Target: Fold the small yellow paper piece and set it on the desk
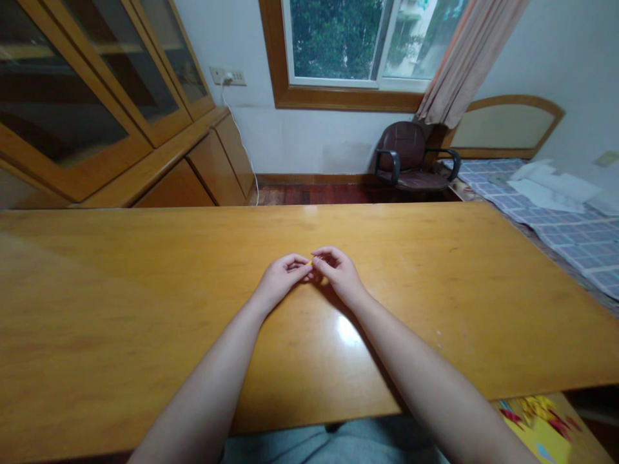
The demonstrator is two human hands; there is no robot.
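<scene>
My left hand [282, 276] and my right hand [338, 269] meet at the middle of a wide orange-brown wooden table [145, 290]. The fingers of both hands are curled and pinched together. Between the fingertips shows a very small yellow piece [312, 261], too small to name. Both forearms reach in from the bottom edge and rest just above the tabletop.
A wooden cabinet with glass doors [97, 96] stands at the left. Beyond the table are a dark red armchair [411, 158], a window [358, 45] with a curtain, and a bed [570, 219] at the right. A colourful yellow box [546, 422] sits under the table's near right corner.
</scene>
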